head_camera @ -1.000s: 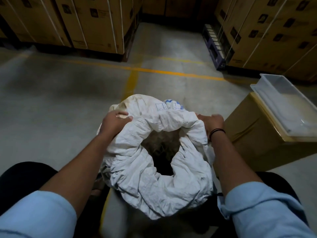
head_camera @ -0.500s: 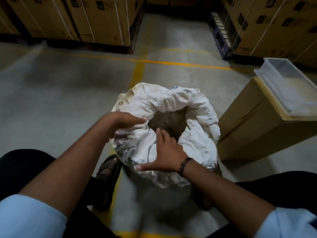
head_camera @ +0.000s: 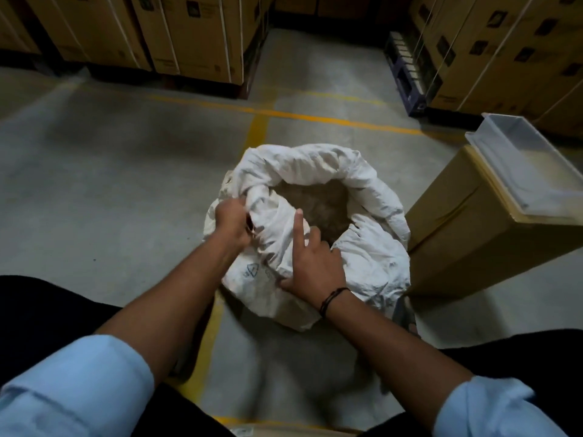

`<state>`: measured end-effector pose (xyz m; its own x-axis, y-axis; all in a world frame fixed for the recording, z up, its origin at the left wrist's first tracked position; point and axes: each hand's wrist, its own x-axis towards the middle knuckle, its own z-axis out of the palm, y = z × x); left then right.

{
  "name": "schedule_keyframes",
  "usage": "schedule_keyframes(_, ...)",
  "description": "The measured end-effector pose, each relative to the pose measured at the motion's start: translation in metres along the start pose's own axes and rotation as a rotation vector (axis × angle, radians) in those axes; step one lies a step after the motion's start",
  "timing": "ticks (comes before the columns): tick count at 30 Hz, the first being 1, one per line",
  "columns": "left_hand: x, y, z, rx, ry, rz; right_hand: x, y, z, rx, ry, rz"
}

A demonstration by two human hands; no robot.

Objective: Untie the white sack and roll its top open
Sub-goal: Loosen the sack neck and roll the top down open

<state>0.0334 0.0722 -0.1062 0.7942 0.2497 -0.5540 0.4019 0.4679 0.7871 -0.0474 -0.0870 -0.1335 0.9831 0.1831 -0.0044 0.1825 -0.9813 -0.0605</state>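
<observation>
The fingers (head_camera: pixel 237 207) of the left hand (head_camera: pixel 232 227) are curled tight into white cloth. They grip the rolled rim (head_camera: pixel 268 212) of the sack (head_camera: pixel 372 253) on its left side, and a fold bunches up over the knuckles. The right hand (head_camera: pixel 315 266) sits on the near part of the same rim. Its forefinger (head_camera: pixel 298 222) lies straight along the roll and points away from the person. The other fingers bend over the edge into the mouth, and the thumb (head_camera: pixel 285 282) presses the outer wall, so this hand clamps the cloth as well. A dark band (head_camera: pixel 331 299) circles the right wrist. Both forearms are bare up to pale blue sleeves (head_camera: pixel 72 389).

The sack's mouth is open with a thick turned-down roll all round it, and brown stuff (head_camera: pixel 318 203) shows inside — too dim to tell what it is. The sack stands upright on the concrete floor (head_camera: pixel 110 184), about midway across it, on a yellow line (head_camera: pixel 262 134) that runs toward the person.

Just beside the sack on the right stands a brown box (head_camera: pixel 448 231), with a clear tray (head_camera: pixel 520 159) lying on top. Strapped cartons (head_camera: pixel 195 33) line the floor's far edge.
</observation>
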Motion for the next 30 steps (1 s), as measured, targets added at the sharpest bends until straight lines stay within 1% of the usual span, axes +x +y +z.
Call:
schedule_keyframes(1, -0.002, 0.014, -0.001, -0.148, -0.04, -0.055, 0.004, 0.004, -0.006, -0.001, 0.055, -0.001)
schedule_keyframes(3, -0.002, 0.041, -0.01, -0.263, -0.078, -0.092, 0.016, 0.017, -0.019, 0.038, 0.157, -0.002)
schedule_keyframes(5, 0.002, 0.058, -0.027, -0.304, -0.138, -0.096, 0.027, 0.032, -0.027, 0.043, 0.28, -0.008)
schedule_keyframes(8, 0.002, 0.069, -0.045, -0.253, -0.29, -0.153, 0.033, 0.048, -0.019, -0.092, 0.479, -0.061)
schedule_keyframes(9, -0.001, 0.071, -0.043, -0.173, -0.327, -0.146, 0.033, 0.052, -0.013, -0.139, 0.522, -0.093)
schedule_keyframes(10, -0.005, 0.074, -0.037, -0.022, -0.285, -0.087, 0.032, 0.055, -0.006, -0.168, 0.545, -0.122)
schedule_keyframes(11, -0.009, 0.078, -0.031, 0.174, -0.214, 0.014, 0.032, 0.058, -0.001, -0.184, 0.557, -0.144)
schedule_keyframes(12, -0.011, 0.081, -0.026, 0.44, -0.067, 0.198, 0.032, 0.059, 0.004, -0.191, 0.569, -0.158)
schedule_keyframes(13, -0.016, 0.085, -0.022, 0.72, 0.089, 0.487, 0.033, 0.059, 0.007, -0.189, 0.586, -0.169)
schedule_keyframes(14, -0.026, 0.089, -0.017, 0.904, 0.103, 0.823, 0.034, 0.057, 0.007, -0.176, 0.605, -0.185)
schedule_keyframes(15, -0.041, 0.092, -0.009, 1.008, -0.047, 1.064, 0.035, 0.053, 0.006, -0.156, 0.626, -0.207)
schedule_keyframes(16, -0.054, 0.093, 0.0, 1.068, -0.29, 1.153, 0.036, 0.048, 0.005, -0.142, 0.648, -0.231)
schedule_keyframes(17, -0.062, 0.089, 0.007, 1.158, -0.529, 1.14, 0.037, 0.041, 0.002, -0.135, 0.671, -0.255)
schedule_keyframes(18, -0.065, 0.081, 0.014, 1.33, -0.685, 1.098, 0.037, 0.035, -0.001, -0.126, 0.69, -0.281)
schedule_keyframes(19, -0.063, 0.071, 0.017, 1.538, -0.762, 1.089, 0.037, 0.03, -0.003, -0.111, 0.705, -0.309)
schedule_keyframes(20, -0.058, 0.062, 0.018, 1.696, -0.798, 1.097, 0.036, 0.026, -0.004, -0.095, 0.712, -0.332)
schedule_keyframes(21, -0.05, 0.053, 0.015, 1.799, -0.813, 1.08, 0.035, 0.024, -0.003, -0.085, 0.708, -0.349)
schedule_keyframes(23, -0.034, 0.04, 0.002, 1.84, -0.818, 0.968, 0.032, 0.022, -0.001, -0.075, 0.665, -0.374)
schedule_keyframes(25, -0.024, 0.034, -0.007, 1.851, -0.755, 0.88, 0.028, 0.02, 0.002, -0.044, 0.58, -0.383)
schedule_keyframes(26, -0.023, 0.033, -0.008, 1.891, -0.717, 0.878, 0.026, 0.018, 0.001, -0.018, 0.516, -0.374)
schedule_keyframes(28, -0.023, 0.033, -0.006, 2.027, -0.684, 0.935, 0.023, 0.015, -0.005, 0.052, 0.374, -0.352)
schedule_keyframes(30, -0.018, 0.035, -0.006, 2.066, -0.64, 1.096, 0.021, 0.016, -0.014, 0.13, 0.238, -0.377)
